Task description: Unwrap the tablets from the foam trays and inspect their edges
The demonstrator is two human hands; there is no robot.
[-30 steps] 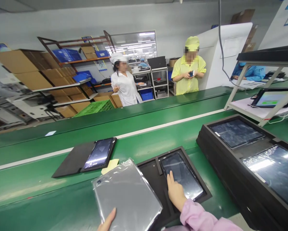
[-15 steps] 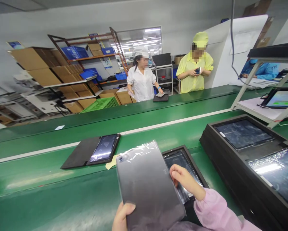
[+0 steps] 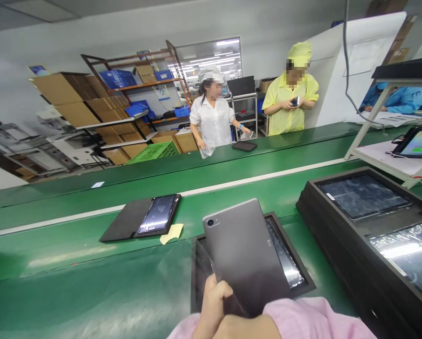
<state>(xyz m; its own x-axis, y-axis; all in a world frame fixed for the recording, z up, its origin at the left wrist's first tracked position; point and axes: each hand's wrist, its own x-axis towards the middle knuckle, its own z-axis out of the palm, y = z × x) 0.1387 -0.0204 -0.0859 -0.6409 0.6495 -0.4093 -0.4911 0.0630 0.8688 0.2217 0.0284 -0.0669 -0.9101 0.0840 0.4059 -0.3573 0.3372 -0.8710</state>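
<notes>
Two hands: our left hand point(image 3: 212, 301) clenches a grey tablet point(image 3: 242, 254) low down; our right hand point(image 3: 246, 328) lies against it, grip unclear.
Beneath: black tray point(image 3: 297, 259), green conveyor belt point(image 3: 91, 263).

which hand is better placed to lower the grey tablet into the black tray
Left, probably: the left hand has its fingers curled round the grey tablet, while the right hand sits lower, at the tablet's bottom edge.

Two hands point(image 3: 212, 299), one grey tablet point(image 3: 244, 254), one yellow note point(image 3: 171, 234), one green crate point(image 3: 154, 153) and three co-workers point(image 3: 290, 106) show.
</notes>
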